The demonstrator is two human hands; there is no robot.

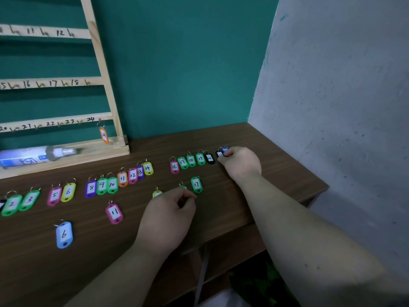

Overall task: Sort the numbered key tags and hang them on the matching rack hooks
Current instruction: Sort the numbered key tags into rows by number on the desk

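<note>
Coloured numbered key tags lie in a row across the brown table (276,151), from tag 2 (11,204) at the left to black tag 20 (209,158). My right hand (241,161) pinches a blue tag (225,149) at the row's right end, beside black tag 22 (220,154). My left hand (170,214) rests with fingers curled over a green tag (182,186), next to a yellow tag (157,193); the grip is hidden. Spare tags 17 (196,184), 11 (114,213) and 6 (64,234) lie nearer. The wooden rack (106,85) holds orange tag 24 (103,135) on its hook.
A white-and-blue spray bottle (37,155) lies on the rack's base. A teal wall stands behind and a grey wall (343,96) closes the right side. The table's front edge runs diagonally at the lower right, with a shelf and green leaves below.
</note>
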